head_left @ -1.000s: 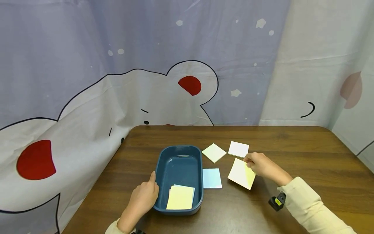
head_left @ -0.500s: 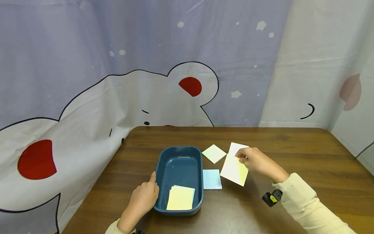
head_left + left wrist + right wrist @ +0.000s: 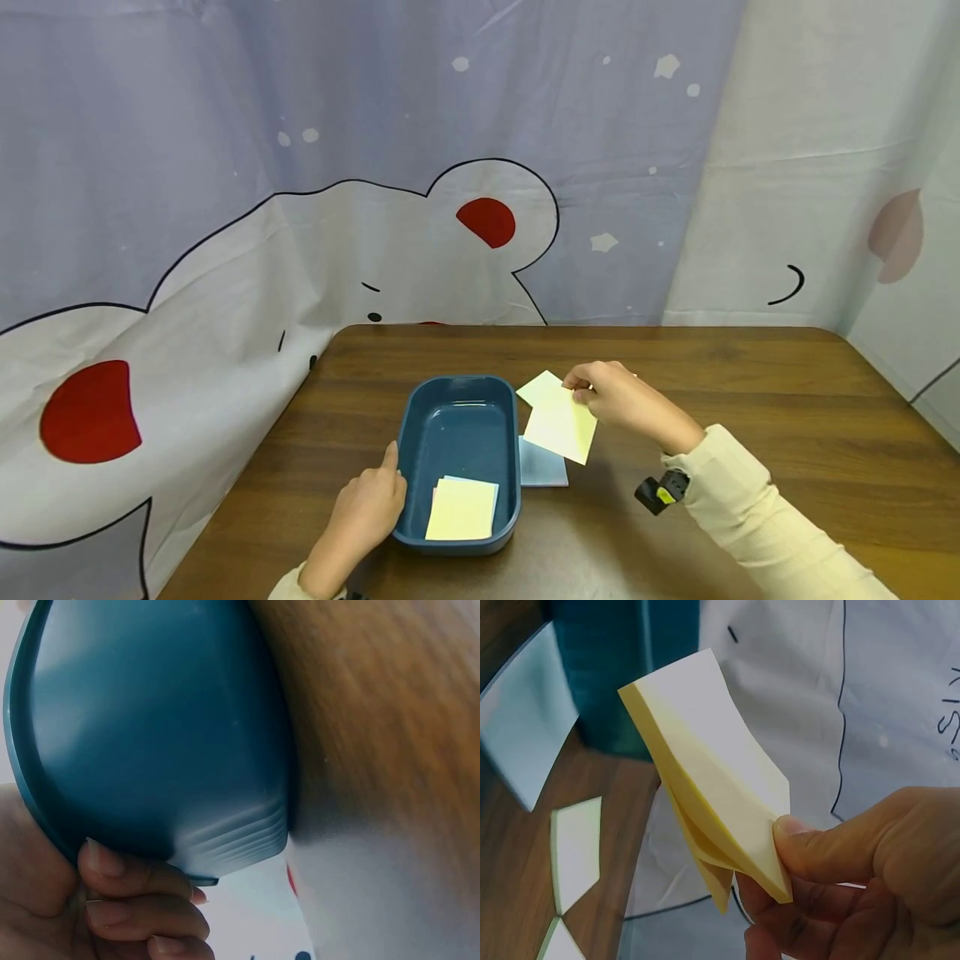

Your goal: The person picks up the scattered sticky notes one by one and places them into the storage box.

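Head view: 2 hands are busy over a wooden table (image 3: 735,367). The left hand (image 3: 369,504) grips the left rim of the blue box (image 3: 465,442), index finger laid along the edge. The right hand (image 3: 618,400) pinches the yellow pad (image 3: 562,429) between thumb and fingers, holding it in the air to the right of the box. From the right wrist camera, its lower sheets gape away from the rest, so I judge that pinch the weak spot: if it loosens, the layers could part and some fall. Underneath lie the pale green pad (image 3: 536,387) and the light blue pad (image 3: 543,467), right beside the box; a low sweep of the right hand could drag them askew. Inside sit some yellow notes (image 3: 460,510), a blue edge showing beneath. A sharp tug on the rim might slide that stack around.
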Demonstrator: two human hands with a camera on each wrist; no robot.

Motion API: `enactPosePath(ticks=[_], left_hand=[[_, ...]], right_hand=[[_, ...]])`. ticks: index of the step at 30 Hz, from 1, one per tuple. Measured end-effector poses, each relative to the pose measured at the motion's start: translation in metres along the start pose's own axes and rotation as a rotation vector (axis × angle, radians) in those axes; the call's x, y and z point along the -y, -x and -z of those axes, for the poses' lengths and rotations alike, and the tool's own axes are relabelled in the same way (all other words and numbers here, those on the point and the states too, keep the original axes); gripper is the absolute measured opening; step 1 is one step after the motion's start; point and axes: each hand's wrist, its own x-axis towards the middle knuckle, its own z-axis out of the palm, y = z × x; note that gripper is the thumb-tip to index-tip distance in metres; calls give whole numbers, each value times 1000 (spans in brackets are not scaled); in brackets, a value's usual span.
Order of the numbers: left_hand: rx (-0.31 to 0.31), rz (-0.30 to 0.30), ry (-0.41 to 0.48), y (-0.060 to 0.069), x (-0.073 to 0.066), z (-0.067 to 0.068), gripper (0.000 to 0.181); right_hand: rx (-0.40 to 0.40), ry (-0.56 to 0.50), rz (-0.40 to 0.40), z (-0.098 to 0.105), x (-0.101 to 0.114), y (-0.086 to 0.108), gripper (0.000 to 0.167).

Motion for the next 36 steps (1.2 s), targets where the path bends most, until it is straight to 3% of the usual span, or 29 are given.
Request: enactPosePath(ticks=[10,20,36], left_hand=[[7,5,-4,0,0,0,52],[-1,-1,-9,1,-1,1,51],[-3,-11,-10,1,0,1,51]], right_hand=[[31,-61,18,-18,25,-20,18],[93,-136,-20,-37,53,-33,18],[155,-117,75,-70,69,-42,21]])
